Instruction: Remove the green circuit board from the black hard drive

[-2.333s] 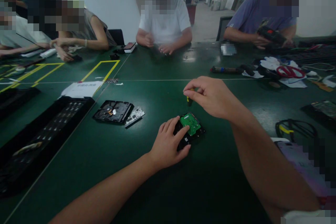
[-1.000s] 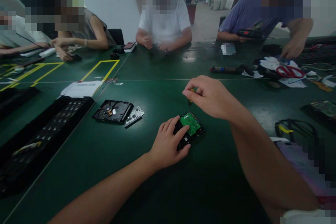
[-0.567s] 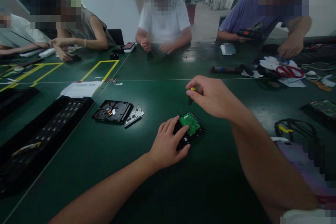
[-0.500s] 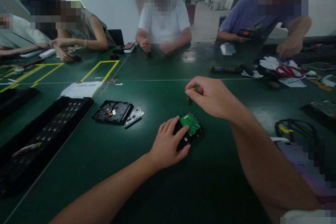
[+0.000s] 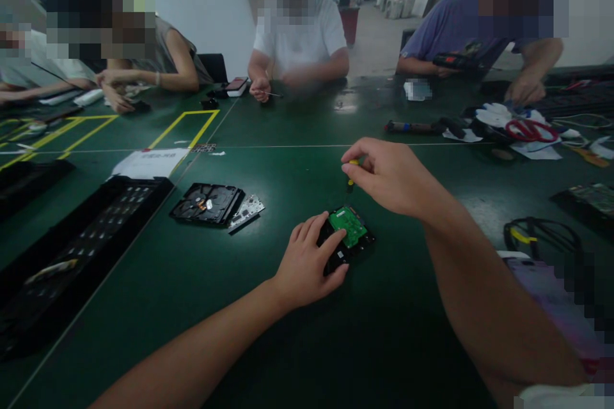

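Note:
A black hard drive point(image 5: 361, 244) with a green circuit board point(image 5: 348, 225) on top lies on the green table. My left hand point(image 5: 307, 265) grips its near left corner, fingers curled on the casing. My right hand point(image 5: 388, 174) hovers just above and behind the drive, pinching a small screwdriver with a yellow and black handle point(image 5: 351, 170) that points down at the board. The screwdriver's tip is hard to make out.
An opened hard drive point(image 5: 207, 203) and its silver cover plate point(image 5: 245, 211) lie to the left, beside a long black tray point(image 5: 71, 249). Scissors, gloves and tools point(image 5: 518, 128) clutter the far right; cables point(image 5: 540, 233) lie at right. Other people sit around the table.
My right hand has turned the screwdriver slightly between its fingers, staying above the board. My left hand has not moved. The people opposite have shifted their hands.

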Tool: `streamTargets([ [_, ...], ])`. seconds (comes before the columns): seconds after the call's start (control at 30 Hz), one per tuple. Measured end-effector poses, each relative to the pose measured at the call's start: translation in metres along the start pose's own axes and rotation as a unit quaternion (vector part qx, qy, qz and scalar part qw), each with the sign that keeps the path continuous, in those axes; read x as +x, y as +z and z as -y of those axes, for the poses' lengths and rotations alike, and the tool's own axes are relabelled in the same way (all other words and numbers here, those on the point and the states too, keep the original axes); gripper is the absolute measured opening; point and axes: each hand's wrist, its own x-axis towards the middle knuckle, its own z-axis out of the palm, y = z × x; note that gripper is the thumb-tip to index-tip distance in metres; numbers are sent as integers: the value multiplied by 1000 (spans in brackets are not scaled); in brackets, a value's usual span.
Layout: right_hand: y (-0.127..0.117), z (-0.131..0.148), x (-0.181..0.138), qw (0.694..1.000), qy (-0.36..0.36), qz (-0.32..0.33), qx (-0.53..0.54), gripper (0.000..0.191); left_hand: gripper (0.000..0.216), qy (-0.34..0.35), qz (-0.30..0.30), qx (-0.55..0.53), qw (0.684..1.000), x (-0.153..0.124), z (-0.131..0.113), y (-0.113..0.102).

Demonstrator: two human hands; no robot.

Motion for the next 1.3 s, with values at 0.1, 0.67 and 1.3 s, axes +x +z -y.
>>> streamTargets([
  [0.1,0,1,0,1000,-22,4,0,15,63,-1,-2,-3,1000,0,0,0],
  [0.67,0,2,0,999,-17,14,26,16,63,-1,-8,-6,1000,1,-1,0],
  [1.3,-4,3,-1,999,-15,32,34,19,62,-3,0,2,1000,0,0,-1],
])
